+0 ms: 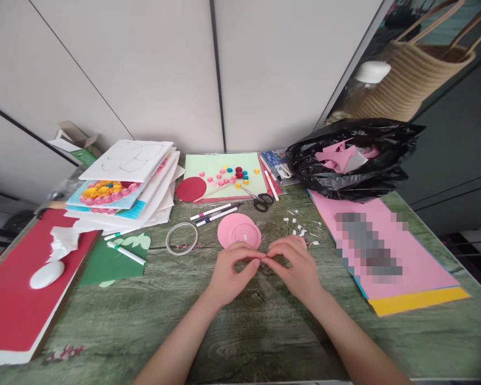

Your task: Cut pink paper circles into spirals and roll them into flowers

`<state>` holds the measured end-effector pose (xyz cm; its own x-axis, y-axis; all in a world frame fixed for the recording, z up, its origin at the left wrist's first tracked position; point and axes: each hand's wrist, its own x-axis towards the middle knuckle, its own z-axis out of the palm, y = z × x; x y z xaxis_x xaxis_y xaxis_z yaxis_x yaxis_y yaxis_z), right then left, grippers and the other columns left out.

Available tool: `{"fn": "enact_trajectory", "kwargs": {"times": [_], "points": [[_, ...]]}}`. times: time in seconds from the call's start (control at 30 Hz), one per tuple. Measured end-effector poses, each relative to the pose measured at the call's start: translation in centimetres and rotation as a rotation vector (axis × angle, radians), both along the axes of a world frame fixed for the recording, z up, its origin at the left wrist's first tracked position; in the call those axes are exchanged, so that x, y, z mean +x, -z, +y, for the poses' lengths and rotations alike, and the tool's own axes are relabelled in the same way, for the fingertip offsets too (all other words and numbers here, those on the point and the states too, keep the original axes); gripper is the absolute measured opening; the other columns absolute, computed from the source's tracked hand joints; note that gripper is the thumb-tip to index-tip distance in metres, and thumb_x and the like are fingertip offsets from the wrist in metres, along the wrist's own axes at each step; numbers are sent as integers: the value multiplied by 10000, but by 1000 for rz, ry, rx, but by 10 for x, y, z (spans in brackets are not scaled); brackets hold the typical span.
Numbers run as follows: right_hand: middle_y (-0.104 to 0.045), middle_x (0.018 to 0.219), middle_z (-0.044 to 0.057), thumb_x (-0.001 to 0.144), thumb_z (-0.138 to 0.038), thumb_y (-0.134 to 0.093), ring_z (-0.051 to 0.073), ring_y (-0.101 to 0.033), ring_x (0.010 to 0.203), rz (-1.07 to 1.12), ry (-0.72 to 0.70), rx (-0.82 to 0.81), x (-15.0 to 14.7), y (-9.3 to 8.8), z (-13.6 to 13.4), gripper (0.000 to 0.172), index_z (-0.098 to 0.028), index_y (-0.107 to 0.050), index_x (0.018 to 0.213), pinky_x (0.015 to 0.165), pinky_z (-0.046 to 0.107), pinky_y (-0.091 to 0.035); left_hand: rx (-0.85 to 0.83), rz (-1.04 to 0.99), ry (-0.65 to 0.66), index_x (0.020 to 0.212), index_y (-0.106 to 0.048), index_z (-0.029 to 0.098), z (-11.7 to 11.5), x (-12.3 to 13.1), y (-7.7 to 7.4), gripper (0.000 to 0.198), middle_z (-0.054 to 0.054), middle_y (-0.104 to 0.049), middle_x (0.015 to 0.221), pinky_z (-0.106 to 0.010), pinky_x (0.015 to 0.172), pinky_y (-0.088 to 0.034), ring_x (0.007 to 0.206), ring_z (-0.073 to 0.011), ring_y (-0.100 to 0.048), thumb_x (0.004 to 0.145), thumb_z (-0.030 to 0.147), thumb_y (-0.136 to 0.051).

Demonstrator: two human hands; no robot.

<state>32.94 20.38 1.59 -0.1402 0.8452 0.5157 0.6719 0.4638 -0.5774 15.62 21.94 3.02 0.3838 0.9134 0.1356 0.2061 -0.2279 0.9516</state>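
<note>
Two bare forearms rising from the bottom edge over the green desk [144, 321], left hand [232, 270] and right hand [299, 264] met at centre frame, fingers [252, 262] pinched together tip to tip on something too small to tell. Just above the knuckles, touching or not impossible to tell, pink paper disc [239, 231] lying flat with a small white patch at its middle; clear tape ring [167, 239] to its left, white paper bits [300, 230] to its right, markers [213, 212] and scissors [263, 200] higher up. Red board [20, 299] at lower left, pink sheet [417, 256] at right, black bag [356, 176] at upper right.
</note>
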Motion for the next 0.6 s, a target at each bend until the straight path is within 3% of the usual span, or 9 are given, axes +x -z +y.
{"fn": "enact_trajectory", "kwargs": {"times": [0.6], "points": [[-660,805,9,747,-349,-662,187,-575,783,-80,-58,-9,4,0,1,171,-234,-568,832,812,375,-365,-139,-21,74,859,-708,176,-3,6,3,156,-69,-700,870,-262,751,-480,792,-169,-630,756,233,-606]]}}
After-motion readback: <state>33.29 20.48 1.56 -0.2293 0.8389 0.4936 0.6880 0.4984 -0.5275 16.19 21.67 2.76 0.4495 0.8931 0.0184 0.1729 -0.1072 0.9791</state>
